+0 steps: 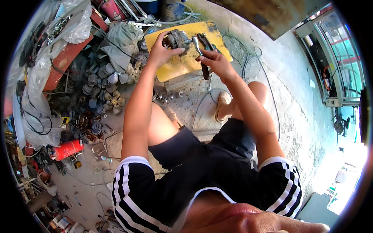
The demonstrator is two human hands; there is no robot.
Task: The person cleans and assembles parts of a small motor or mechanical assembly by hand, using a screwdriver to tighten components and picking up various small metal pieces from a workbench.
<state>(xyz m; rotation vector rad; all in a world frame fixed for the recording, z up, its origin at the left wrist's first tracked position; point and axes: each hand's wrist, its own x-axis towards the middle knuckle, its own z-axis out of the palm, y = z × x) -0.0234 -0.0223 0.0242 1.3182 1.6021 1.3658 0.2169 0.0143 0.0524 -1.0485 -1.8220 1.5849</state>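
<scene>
My left hand [160,53] is wrapped round a small electric motor [178,41], greyish and worn, with its shaft pointing right. The motor rests on a yellow board [167,71] that tops a low stand. Closed on a ratchet wrench [197,46] is my right hand [218,63]; the dark handle sticks out below my fingers. The wrench's shiny head lies at the end of the motor's shaft, though I cannot tell whether they are joined. Just beyond it, pliers [208,42] with dark jaws and greenish grips lie on the board.
Loose motors and fan parts [114,101] pile up left of the board, beside a grey cloth bundle [123,42]. A red cylinder [68,150] lies lower left. Dark cables [268,93] cross the floor at right. A metal-framed cabinet [330,62] stands far right.
</scene>
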